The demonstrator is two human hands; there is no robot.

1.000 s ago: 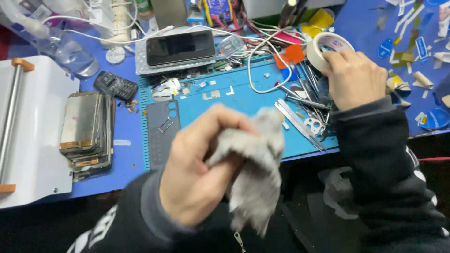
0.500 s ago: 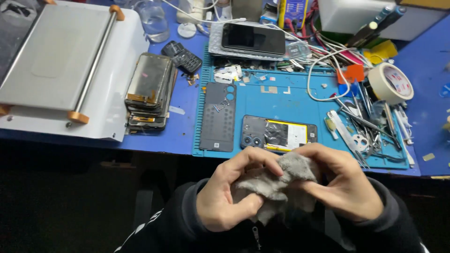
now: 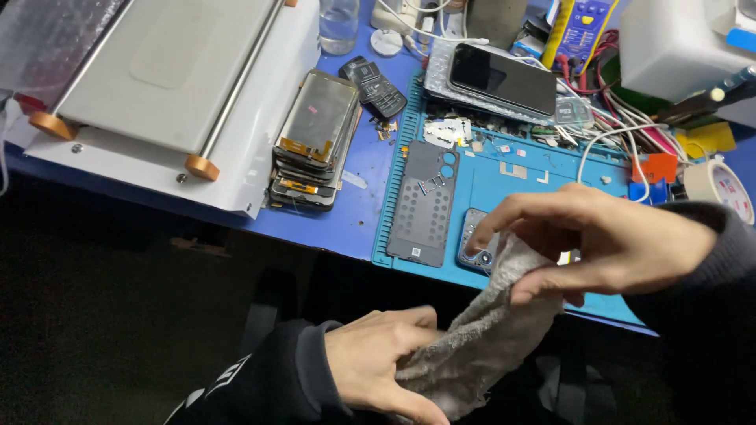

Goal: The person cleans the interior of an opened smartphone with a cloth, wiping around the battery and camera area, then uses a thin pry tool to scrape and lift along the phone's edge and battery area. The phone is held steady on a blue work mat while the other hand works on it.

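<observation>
A grey cloth (image 3: 482, 334) stretches between both hands below the table's front edge. My left hand (image 3: 382, 358) grips its lower end near my lap. My right hand (image 3: 598, 240) pinches its upper end between thumb and fingers, held over an opened phone body (image 3: 476, 244) lying on the blue work mat (image 3: 504, 185). A dark phone back cover (image 3: 425, 201) lies on the mat just left of that phone.
A stack of phone screens (image 3: 315, 134) sits left of the mat, beside a white laminating machine (image 3: 165, 86). Behind lie a black phone on a silver plate (image 3: 504, 75), a small keypad phone (image 3: 376, 85), cables, tools, a tape roll (image 3: 715, 182) and a yellow multimeter (image 3: 579, 27).
My hands, bunched together on the cloth, have separated: the right hand rose with one end toward the opened phone, the left stayed low. The view shifted closer and to the right.
</observation>
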